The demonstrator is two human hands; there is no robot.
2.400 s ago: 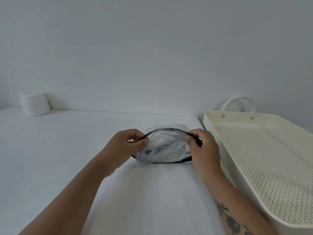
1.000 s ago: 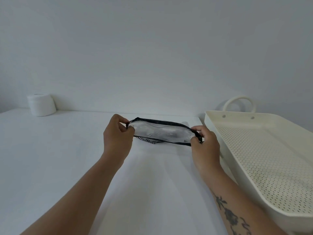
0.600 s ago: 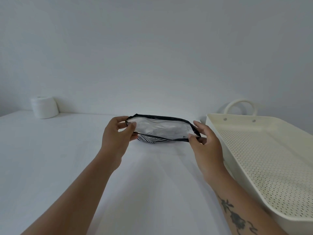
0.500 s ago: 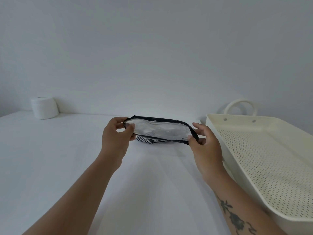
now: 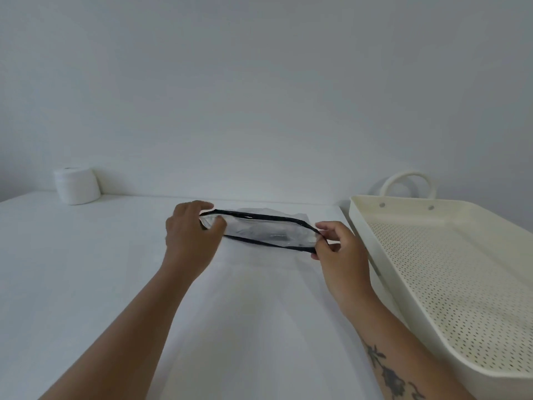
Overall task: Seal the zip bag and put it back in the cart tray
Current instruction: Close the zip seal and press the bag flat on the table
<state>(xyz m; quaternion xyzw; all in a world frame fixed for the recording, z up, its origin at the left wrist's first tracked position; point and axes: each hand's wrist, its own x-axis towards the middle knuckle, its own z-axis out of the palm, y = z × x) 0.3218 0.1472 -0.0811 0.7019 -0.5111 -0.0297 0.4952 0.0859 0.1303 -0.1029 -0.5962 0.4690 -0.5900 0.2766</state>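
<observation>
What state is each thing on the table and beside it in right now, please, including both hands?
Zip bag: held above the table by its two ends, mouth still gaping open.
Left hand: pinching the bag's left end.
Right hand: pinching the bag's right end.
Cart tray: nothing in the part that shows, handle upright at the far end.
Paper roll: standing on end by the wall.

A plain pale grey wall (image 5: pixel 259 96) is filling the background, meeting a white table (image 5: pixel 72 269), where a white roll (image 5: pixel 76 185) is standing against it.
</observation>
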